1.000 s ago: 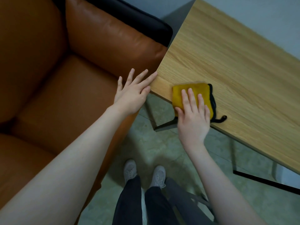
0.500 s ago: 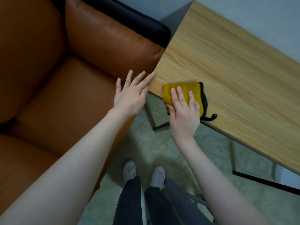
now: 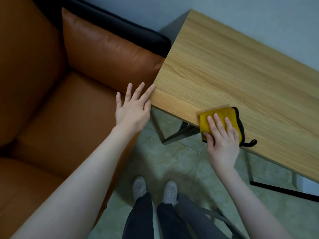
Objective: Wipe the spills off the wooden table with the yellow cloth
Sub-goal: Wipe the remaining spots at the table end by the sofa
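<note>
The head view looks down at 2 bare arms. The right hand (image 3: 222, 138) lies flat on the cloth (image 3: 217, 119). Its fingers (image 3: 218, 122) are straight and press down on top, and the thumb sits at the cloth's near edge. The cloth is yellow and folded, with a black trim and a small black loop at its right side. It sits on the table (image 3: 233, 75), right at the near edge, and part of it hangs just over that edge.

The left hand (image 3: 132, 109) is open and holds nothing. Its fingers are straight and spread a little. The tip of 1 finger touches the table's left corner. The rest of the hand is over the sofa (image 3: 60, 83).

The sofa is brown leather with a black back, and it stands just beside the table on the left. The table top is light wood. I cannot make out any spill on it.

Below are 2 pale shoes (image 3: 155, 191) and dark trousers on a green tiled floor (image 3: 181, 161). A black metal table leg (image 3: 284, 191) runs along the floor at the right.
</note>
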